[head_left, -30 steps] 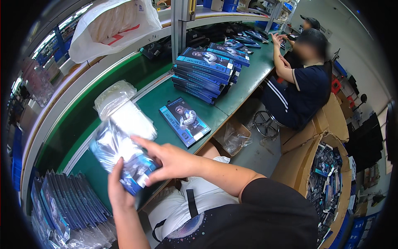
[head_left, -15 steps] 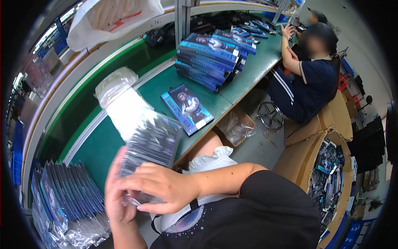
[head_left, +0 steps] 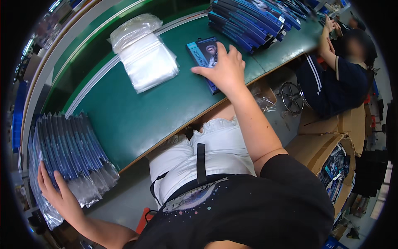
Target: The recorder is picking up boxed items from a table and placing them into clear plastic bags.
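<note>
— Where are the hands at this moment?

— The right hand [head_left: 224, 68] lies flat, fingers spread, on a single blue box [head_left: 203, 56] that rests on the green worktop [head_left: 137, 112], just below the big pile of blue boxes [head_left: 253, 20]. It covers the near part of the box; I cannot tell if the thumb already hooks under the edge. The left hand [head_left: 58, 195] is far to the other side, open, the palm pressing on the row of bagged boxes [head_left: 68, 151] that stand on edge at the end of the worktop.

— How to pick the single box well, in your opinion?

— I think it is better to slide it a little toward the worktop edge, so the thumb can go under, and then pinch it by the long sides. Lifting from a flat palm alone may let it slip.

— And the clear bags [head_left: 145, 60]?

— They lie in a loose pack beside the box, not touching it. One bag should be taken from the top only, because the film sticks together.

— The left side?

— The row leans; the palm should keep an even pressure, otherwise the wrapped boxes may fan out. A co-worker [head_left: 340, 79] sits well apart, not in the way.
</note>
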### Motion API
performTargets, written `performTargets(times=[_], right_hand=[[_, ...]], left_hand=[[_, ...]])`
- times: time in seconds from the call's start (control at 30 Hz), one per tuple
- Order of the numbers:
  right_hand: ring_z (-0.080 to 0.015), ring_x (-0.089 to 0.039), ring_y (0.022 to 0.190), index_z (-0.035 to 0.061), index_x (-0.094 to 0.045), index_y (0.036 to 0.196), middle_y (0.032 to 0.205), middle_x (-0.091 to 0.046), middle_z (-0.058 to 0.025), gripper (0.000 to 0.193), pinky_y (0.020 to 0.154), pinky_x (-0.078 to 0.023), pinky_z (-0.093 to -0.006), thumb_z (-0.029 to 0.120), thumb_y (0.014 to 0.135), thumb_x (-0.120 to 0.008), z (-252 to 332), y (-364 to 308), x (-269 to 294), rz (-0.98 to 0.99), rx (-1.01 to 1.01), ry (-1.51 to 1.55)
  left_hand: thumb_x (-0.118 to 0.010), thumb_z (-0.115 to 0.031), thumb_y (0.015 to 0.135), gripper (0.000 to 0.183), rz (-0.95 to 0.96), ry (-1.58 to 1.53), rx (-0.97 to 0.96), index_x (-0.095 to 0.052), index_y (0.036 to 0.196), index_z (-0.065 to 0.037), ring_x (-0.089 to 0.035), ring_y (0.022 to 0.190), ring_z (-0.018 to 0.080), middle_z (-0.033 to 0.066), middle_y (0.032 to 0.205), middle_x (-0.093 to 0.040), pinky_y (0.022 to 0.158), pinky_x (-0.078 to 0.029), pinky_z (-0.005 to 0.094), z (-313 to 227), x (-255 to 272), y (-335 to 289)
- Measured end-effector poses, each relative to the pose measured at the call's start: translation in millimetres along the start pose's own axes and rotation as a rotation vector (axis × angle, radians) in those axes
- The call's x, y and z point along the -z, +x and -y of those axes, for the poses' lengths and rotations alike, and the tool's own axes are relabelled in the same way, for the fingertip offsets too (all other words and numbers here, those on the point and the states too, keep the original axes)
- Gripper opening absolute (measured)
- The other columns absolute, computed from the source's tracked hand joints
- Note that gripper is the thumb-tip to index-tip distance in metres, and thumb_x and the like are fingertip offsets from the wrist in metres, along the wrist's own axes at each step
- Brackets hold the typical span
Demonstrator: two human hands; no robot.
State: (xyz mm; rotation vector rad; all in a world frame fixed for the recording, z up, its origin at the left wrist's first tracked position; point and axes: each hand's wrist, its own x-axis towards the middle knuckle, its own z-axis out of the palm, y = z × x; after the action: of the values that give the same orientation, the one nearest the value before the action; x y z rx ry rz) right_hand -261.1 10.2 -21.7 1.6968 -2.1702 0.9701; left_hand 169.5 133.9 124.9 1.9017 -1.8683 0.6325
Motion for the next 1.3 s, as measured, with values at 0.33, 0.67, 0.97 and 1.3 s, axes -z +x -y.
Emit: performTargets(times=[0.33, 0.67, 0.97, 1.3], right_hand=[[-0.0287, -0.054, 0.104, 0.0009, -0.047, 0.125, 0.115, -0.052, -0.0178, 0.072, 0.093, -0.043, -0.0381, 0.030, 0.068, -0.080, 16, -14, 44, 0.017, -0.114, 0.468], [-0.0290, -0.059, 0.068, -0.0029, -0.039, 0.130, 0.092, -0.055, -0.0219, 0.068, 0.046, -0.052, -0.0378, 0.054, 0.093, -0.042, -22, -37, 11, 1.170, -0.740, 2.380], [-0.0211, -0.062, 0.102, -0.0077, -0.033, 0.135, 0.120, -0.056, -0.0193, 0.061, 0.088, -0.051, -0.0310, 0.003, 0.082, -0.062, 35, -25, 37, 1.291, -0.565, 1.944], [-0.0195, -0.065, 0.096, -0.0092, -0.039, 0.131, 0.115, -0.059, -0.0185, 0.057, 0.082, -0.053, -0.0291, -0.001, 0.080, -0.063, 37, -5, 29, 1.158, -0.514, 1.723]], left_hand=[[-0.062, -0.003, 0.079, 0.027, -0.069, -0.560, -0.448, -0.067, 0.105, -0.008, -0.053, 0.112, 0.0267, 0.0098, 0.119, -0.058, 0.097, -0.038, 0.0405, -178, -77, 24], [-0.060, 0.000, 0.082, 0.020, 0.104, -0.784, -0.402, -0.066, 0.101, -0.004, -0.056, 0.079, 0.0264, 0.0112, 0.085, -0.058, 0.072, -0.046, 0.0332, -185, -171, 40], [-0.061, -0.001, 0.081, 0.016, 0.152, -0.889, -0.299, -0.066, 0.096, -0.002, -0.057, 0.083, 0.0298, 0.0128, 0.087, -0.057, 0.075, -0.047, 0.0373, -186, -167, 42], [-0.062, -0.008, 0.084, 0.016, 0.579, -1.303, 0.348, -0.069, 0.095, 0.002, -0.056, 0.063, 0.0066, 0.0051, 0.077, -0.066, 0.060, -0.046, 0.0233, -170, -160, 50]])
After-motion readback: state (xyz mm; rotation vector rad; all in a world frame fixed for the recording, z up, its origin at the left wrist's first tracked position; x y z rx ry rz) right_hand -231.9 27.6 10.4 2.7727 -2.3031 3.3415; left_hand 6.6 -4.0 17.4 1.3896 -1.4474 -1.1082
